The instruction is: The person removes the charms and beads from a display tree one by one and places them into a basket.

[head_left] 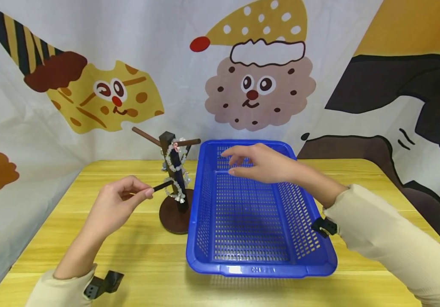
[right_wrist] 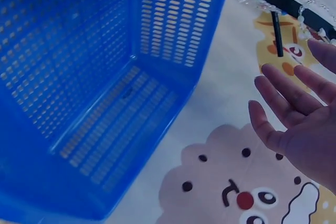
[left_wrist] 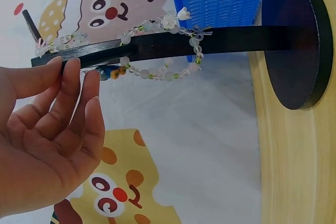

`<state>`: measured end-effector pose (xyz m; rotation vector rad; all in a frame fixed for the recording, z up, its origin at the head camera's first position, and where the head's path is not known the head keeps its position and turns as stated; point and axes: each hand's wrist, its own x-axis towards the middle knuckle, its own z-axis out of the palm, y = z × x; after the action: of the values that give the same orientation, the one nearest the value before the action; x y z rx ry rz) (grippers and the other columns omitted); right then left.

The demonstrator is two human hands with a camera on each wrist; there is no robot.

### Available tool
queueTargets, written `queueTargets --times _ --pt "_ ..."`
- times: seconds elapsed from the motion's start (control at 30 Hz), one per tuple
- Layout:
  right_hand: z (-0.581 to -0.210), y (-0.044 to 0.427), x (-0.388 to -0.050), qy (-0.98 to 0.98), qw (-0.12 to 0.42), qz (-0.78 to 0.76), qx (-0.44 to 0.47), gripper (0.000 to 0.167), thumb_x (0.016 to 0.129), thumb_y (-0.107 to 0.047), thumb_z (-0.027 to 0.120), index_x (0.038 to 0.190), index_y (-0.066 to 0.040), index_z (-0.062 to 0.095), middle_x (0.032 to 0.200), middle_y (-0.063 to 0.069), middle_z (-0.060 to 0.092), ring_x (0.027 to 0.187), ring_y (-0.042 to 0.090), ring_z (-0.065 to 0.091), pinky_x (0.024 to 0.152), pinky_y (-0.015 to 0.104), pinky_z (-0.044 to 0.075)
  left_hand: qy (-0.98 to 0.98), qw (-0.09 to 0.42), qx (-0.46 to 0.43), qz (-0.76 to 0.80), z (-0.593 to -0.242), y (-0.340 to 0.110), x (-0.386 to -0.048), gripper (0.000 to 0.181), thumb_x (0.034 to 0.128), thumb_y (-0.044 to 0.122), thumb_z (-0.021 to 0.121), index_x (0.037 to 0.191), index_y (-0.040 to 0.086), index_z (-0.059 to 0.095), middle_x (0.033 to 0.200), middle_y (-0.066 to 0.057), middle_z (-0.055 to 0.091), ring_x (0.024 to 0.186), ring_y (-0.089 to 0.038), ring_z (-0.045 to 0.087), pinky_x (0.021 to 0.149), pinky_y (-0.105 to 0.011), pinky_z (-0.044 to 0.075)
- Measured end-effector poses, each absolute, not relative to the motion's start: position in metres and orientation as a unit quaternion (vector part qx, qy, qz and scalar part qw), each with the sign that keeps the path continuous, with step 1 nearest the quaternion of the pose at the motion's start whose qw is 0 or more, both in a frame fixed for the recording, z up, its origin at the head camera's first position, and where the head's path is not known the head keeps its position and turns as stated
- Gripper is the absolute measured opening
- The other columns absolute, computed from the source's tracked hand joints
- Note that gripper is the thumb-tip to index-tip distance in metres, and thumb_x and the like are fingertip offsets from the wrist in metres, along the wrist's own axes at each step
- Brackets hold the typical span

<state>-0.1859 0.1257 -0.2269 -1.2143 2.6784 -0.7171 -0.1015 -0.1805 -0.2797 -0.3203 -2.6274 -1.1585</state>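
A dark wooden stand with a round base and several pegs carries beaded bracelets. The left hand pinches the end of a lower peg between thumb and fingers. On that peg, close to the post, hangs a pale beaded bracelet with flower charms. More beads loop over an upper peg. Over the blue basket hovers the right hand, fingers loosely bent and apart, holding nothing visible. In the right wrist view, the right hand has a gap between it and the stand.
The basket stands directly right of the stand on a light wooden table. Behind the table hangs a white cloth printed with cartoon figures. A bare peg sticks out at the stand's upper left.
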Motion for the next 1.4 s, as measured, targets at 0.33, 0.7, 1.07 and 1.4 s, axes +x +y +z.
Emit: queueTargets --times 0.33,0.7,1.07,1.4 --pt "-0.219 0.092 -0.195 0.864 0.066 -0.250 -0.433 0.038 0.091 -0.016 0.057 0.127 -0.008 0.051 0.103 0.004 0.064 0.089 0.014 0.059 0.075 0.030 0.047 -0.905 0.115 -0.107 -0.396 -0.279 -0.181 -0.102 0.008 0.0866 0.013 0.063 0.083 0.008 0.067 0.085 -0.002 0.067 0.075 -0.015 0.061 0.067 -0.022 0.050" --pt "-0.214 0.065 -0.203 0.870 0.067 -0.256 -0.415 0.035 0.091 -0.018 0.056 0.124 -0.008 0.050 0.107 0.004 0.064 0.093 0.014 0.059 0.078 0.028 0.047 -0.905 0.110 -0.106 -0.398 -0.278 -0.181 -0.102 0.007 0.0866 0.012 0.063 0.083 0.007 0.067 0.084 -0.002 0.067 0.076 -0.015 0.061 0.067 -0.023 0.050" --pt "-0.210 0.050 -0.204 0.860 0.065 -0.280 -0.422 0.046 0.092 -0.018 0.055 0.135 -0.010 0.041 0.125 0.004 0.055 0.101 0.015 0.056 0.083 0.027 0.045 -0.903 0.114 -0.108 -0.399 -0.278 -0.181 -0.102 0.007 0.0862 0.012 0.063 0.081 0.008 0.066 0.083 -0.002 0.067 0.075 -0.014 0.061 0.068 -0.024 0.050" --pt "-0.215 0.045 -0.204 0.847 0.037 -0.309 -0.430 0.018 0.092 -0.010 0.055 0.109 -0.006 0.052 0.105 0.007 0.063 0.093 0.018 0.059 0.077 0.028 0.047 -0.902 0.111 -0.108 -0.402 -0.278 -0.180 -0.102 0.007 0.0867 0.011 0.063 0.082 0.007 0.066 0.084 -0.002 0.066 0.076 -0.016 0.061 0.069 -0.026 0.050"
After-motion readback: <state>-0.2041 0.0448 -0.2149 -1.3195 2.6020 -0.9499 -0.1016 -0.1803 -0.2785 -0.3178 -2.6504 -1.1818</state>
